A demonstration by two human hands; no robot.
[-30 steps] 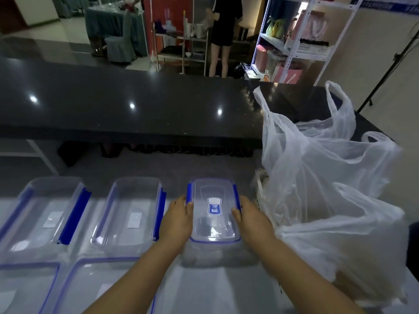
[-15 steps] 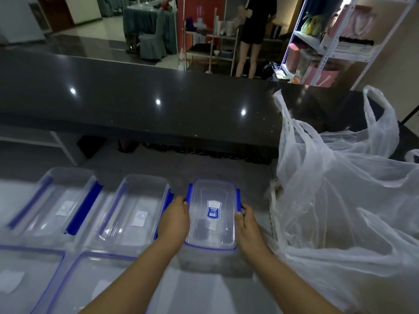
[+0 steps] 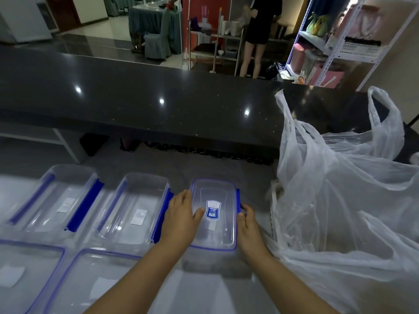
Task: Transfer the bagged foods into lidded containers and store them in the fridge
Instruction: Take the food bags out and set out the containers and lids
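A clear lidded container (image 3: 215, 225) with blue clips and a blue label stands on the pale counter (image 3: 204, 295) in front of me. My left hand (image 3: 181, 219) lies on its left side, thumb resting on the lid. My right hand (image 3: 247, 219) grips its right edge by the blue clip. To the right, large white plastic bags (image 3: 335, 211) slump open; what they hold is hidden.
Two open clear containers (image 3: 136, 211) (image 3: 61, 200) with blue clips stand to the left, and two lids (image 3: 95, 282) (image 3: 20, 273) lie in front of them. A dark raised counter (image 3: 147, 105) runs behind. A person stands by shelves (image 3: 353, 41) beyond it.
My left thumb has slid onto the lid and my right hand has shifted toward the right clip. The view has tilted, so the bags sit further right.
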